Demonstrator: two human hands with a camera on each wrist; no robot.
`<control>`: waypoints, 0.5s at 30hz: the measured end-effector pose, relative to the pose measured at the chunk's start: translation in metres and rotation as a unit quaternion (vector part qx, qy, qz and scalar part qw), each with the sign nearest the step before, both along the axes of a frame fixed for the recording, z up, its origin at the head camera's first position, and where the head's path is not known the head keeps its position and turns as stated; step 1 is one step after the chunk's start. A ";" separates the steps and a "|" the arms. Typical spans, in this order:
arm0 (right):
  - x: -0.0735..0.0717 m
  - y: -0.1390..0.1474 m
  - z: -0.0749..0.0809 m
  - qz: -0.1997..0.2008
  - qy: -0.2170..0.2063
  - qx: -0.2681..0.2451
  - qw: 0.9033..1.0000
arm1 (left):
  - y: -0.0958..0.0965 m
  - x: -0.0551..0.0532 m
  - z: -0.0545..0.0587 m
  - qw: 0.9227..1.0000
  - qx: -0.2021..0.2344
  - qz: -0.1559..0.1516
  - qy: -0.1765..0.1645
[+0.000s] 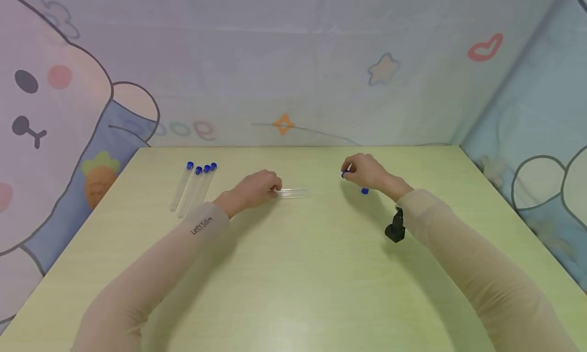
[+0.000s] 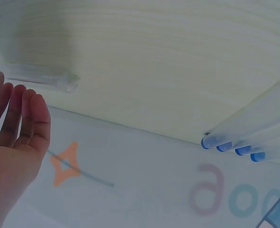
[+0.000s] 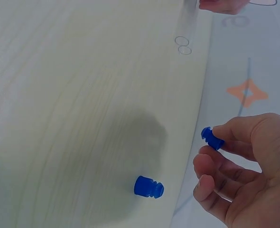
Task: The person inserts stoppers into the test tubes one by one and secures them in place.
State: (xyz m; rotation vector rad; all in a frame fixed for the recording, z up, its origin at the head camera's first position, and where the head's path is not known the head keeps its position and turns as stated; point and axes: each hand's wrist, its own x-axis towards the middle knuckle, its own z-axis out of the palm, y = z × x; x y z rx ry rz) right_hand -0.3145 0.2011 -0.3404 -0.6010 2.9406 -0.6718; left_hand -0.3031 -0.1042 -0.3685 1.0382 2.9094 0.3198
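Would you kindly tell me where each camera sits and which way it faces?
Head: on the head, facing forward and down over the table; left hand, right hand and sleeves show.
Left wrist: on that wrist, facing the open tubes and capped tubes; the left hand shows.
Right wrist: on that wrist, facing the held cap and loose cap; right hand and part of left hand show.
Shared: head and right wrist show both caps.

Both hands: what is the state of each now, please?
Left hand: at the clear tubes; grip cannot be told.
Right hand: closed, pinching a blue stopper.
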 end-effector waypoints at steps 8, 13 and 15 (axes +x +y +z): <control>0.001 -0.001 -0.001 0.001 -0.004 0.004 1.000 | 0.004 -0.001 -0.002 1.000 0.001 -0.001 0.002; 0.002 -0.002 -0.003 0.006 -0.001 -0.001 1.000 | 0.007 -0.001 -0.004 1.000 -0.005 -0.002 0.002; 0.002 -0.002 -0.004 0.009 0.003 -0.004 1.000 | 0.008 -0.001 -0.005 1.000 -0.006 -0.001 0.001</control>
